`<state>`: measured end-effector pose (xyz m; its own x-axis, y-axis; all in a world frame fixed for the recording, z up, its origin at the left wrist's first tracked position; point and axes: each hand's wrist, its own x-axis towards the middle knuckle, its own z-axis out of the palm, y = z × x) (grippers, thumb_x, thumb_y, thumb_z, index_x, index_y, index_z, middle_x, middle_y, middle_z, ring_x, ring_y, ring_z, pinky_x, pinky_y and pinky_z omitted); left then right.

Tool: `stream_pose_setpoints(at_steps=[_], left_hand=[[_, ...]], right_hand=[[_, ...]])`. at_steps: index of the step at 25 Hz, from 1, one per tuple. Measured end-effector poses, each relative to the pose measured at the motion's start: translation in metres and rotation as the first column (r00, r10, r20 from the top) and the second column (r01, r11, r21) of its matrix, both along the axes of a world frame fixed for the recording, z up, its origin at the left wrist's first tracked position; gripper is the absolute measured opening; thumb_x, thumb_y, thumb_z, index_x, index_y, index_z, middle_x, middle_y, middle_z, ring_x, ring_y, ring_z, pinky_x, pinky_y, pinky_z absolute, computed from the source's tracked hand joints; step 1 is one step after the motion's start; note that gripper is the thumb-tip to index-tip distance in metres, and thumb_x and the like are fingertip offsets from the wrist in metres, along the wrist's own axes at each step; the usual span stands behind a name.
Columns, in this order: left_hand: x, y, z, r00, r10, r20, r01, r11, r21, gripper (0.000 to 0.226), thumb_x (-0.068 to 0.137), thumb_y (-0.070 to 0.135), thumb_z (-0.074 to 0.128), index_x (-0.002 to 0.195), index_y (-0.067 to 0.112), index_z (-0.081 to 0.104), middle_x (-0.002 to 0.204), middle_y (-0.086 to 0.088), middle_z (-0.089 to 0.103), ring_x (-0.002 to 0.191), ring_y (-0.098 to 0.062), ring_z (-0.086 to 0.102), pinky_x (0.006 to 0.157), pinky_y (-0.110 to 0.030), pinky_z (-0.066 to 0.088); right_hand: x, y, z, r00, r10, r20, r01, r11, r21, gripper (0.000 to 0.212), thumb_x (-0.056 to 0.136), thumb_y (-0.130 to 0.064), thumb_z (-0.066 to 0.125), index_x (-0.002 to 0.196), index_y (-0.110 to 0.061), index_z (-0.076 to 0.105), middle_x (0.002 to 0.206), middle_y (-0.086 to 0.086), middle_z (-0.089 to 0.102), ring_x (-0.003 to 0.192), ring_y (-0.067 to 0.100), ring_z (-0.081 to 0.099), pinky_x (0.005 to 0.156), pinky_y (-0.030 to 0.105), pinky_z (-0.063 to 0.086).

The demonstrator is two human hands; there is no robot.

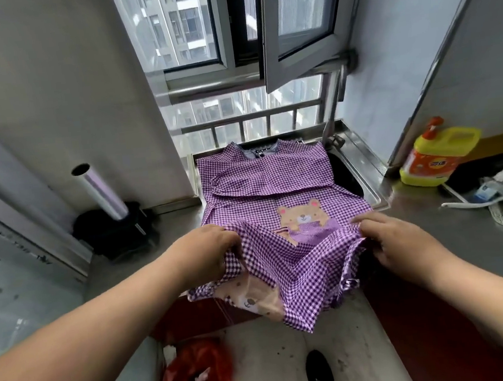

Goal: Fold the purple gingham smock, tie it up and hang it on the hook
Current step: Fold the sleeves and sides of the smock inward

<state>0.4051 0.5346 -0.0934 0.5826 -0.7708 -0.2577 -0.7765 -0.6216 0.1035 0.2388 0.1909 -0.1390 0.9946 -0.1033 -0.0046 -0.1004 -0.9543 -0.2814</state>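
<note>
Smock is seen from the head view, spread flat over the steel counter and across the sink, collar toward the window, hem hanging off the near edge. The upper part already appears folded inward, sleeves tucked across the chest, presumably to narrow the cloth into a strip. A bear patch is shown face up at mid-body; a second bear print is visible on the hanging hem. The left hand is clenched on the left lower edge, fabric bunched under curled fingers. The right hand is closed on the right lower edge in a pinch, thumb side hidden by cloth. Both edges are lifted together, so the hem is judged ready to be carried up and over toward the collar, a fold that the flat lay of the upper half would allow. Ties are not clearly made out; dark strips at the collar may be them. No hook is seen in this view. A yellow bottle is stood at the right wall, well apart from the cloth; a foil roll leans at the left. A red bag lies on the floor below. Folding is judged partway; tying and hanging are not yet done.
</note>
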Motion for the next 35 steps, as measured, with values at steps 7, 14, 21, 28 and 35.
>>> stream_pose_setpoints(at_steps=[7,14,21,28,35], left_hand=[[0.051,0.016,-0.023,0.143,0.337,-0.931,-0.99,0.033,-0.141,0.019,0.105,0.012,0.051,0.103,-0.001,0.066,0.084,-0.018,0.073,0.048,-0.014,0.062,0.044,-0.026,0.052],[0.048,0.033,-0.03,0.589,0.616,-0.522,-0.752,0.654,-0.077,0.049,0.105,0.053,0.046,0.111,0.012,0.072,0.108,-0.003,0.071,0.101,-0.024,0.068,0.083,-0.033,0.052],[0.037,0.026,-0.034,0.805,0.524,-0.279,-0.545,0.838,0.0,0.029,0.099,0.044,0.05,0.095,0.027,0.072,0.085,0.011,0.074,0.091,-0.017,0.068,0.093,-0.039,0.046],[0.048,0.018,-0.042,0.754,0.461,-0.468,-0.57,0.813,-0.118,0.034,0.108,0.04,0.044,0.087,0.027,0.067,0.088,0.011,0.071,0.084,-0.011,0.065,0.071,-0.028,0.047],[0.091,-0.002,-0.032,0.619,0.394,-0.68,-0.74,0.583,-0.336,0.035,0.112,0.039,0.038,0.123,0.029,0.07,0.115,0.013,0.072,0.102,0.0,0.062,0.083,-0.022,0.045]], right_hand=[[0.061,-0.045,0.027,0.735,-0.656,-0.173,0.251,0.027,0.968,0.03,0.099,0.009,0.048,0.11,-0.006,0.072,0.099,0.014,0.076,0.09,0.028,0.071,0.06,0.03,0.063],[0.04,-0.05,0.009,0.773,-0.446,-0.452,0.576,0.195,0.794,0.008,0.105,-0.01,0.06,0.108,-0.004,0.064,0.087,0.015,0.068,0.065,0.023,0.064,0.046,0.025,0.059],[0.04,-0.061,-0.004,0.941,-0.23,-0.249,0.336,0.724,0.602,0.019,0.096,-0.003,0.072,0.101,-0.022,0.077,0.101,-0.002,0.082,0.101,0.018,0.074,0.1,0.04,0.054],[0.048,-0.059,-0.008,0.952,-0.213,-0.222,0.306,0.715,0.628,0.027,0.099,0.001,0.065,0.107,-0.023,0.072,0.106,-0.005,0.08,0.106,0.017,0.071,0.105,0.041,0.051],[0.089,-0.087,-0.014,0.894,-0.402,-0.2,0.424,0.612,0.668,0.018,0.103,-0.01,0.062,0.113,-0.023,0.071,0.114,0.001,0.077,0.108,0.023,0.071,0.105,0.049,0.052]])
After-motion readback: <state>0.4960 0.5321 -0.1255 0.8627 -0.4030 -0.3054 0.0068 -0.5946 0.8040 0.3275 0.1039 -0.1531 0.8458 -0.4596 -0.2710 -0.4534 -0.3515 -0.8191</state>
